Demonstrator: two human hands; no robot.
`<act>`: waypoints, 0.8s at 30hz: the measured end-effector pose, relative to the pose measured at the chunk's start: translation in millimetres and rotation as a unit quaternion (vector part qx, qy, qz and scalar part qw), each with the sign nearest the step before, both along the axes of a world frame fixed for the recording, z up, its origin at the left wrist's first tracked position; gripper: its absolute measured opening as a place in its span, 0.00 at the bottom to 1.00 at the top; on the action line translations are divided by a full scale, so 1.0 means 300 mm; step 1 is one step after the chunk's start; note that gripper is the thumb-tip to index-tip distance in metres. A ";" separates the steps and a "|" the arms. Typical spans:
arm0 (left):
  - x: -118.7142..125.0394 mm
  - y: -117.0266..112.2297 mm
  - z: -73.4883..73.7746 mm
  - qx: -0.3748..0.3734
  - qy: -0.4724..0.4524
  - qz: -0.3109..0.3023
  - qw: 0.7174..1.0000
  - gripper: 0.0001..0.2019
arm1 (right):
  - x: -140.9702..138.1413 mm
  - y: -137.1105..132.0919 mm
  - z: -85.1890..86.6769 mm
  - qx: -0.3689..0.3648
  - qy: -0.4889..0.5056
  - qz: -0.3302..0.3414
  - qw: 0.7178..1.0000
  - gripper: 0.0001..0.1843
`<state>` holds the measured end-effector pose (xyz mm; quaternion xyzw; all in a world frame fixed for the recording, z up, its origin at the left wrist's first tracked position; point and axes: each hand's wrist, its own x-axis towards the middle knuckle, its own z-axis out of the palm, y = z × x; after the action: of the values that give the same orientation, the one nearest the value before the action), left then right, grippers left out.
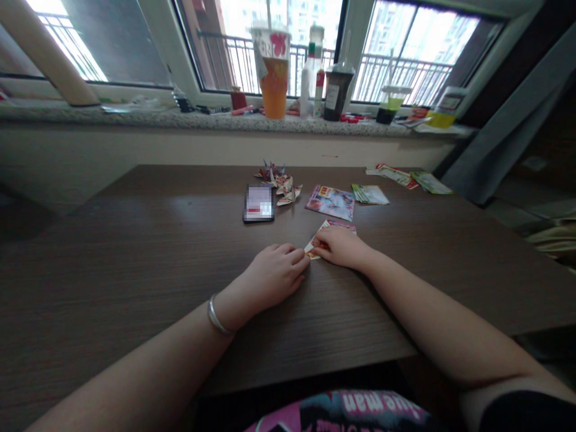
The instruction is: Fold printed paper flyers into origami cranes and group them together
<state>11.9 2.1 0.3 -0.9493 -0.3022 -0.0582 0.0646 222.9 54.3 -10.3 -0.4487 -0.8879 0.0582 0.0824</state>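
The right hand's (339, 245) thumb and bent forefinger appear to pinch the printed paper (314, 245). The left hand's (279, 273) fingers lie close together, their tips at the paper's near corner; whether they grip it or only press, I cannot tell. Taking the phone (258, 204) as landmark, this paper rests on the counter (180, 252) to the phone's right and nearer the person.

For neat handling, I would judge it best to let the left fingertips steady that corner while the right ones work along the edge in light, even pressure, since thin paper slips and creases askew easily.

Just right of the phone sit folded paper pieces (289, 195); farther right, a printed sheet (332, 201) and a small green stack (370, 194).
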 end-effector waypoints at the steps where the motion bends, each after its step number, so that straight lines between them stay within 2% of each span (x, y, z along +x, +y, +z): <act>1: 0.000 0.000 0.001 0.001 0.001 0.001 1.000 0.10 | 0.000 -0.001 0.001 -0.001 -0.001 -0.001 1.000 0.09; 13: -0.015 0.001 0.019 -0.008 0.005 0.013 1.000 0.10 | 0.010 -0.003 -0.001 -0.015 0.006 0.000 1.000 0.08; 24: -0.035 0.008 0.036 -0.067 -0.015 0.024 0.997 0.12 | 0.022 -0.001 -0.013 -0.009 0.009 0.002 1.000 0.10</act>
<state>1.4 4.5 11.0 -0.9429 -0.3292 -0.0502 -0.0027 229.4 54.0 -14.2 -0.4476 -0.8873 0.0706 0.0863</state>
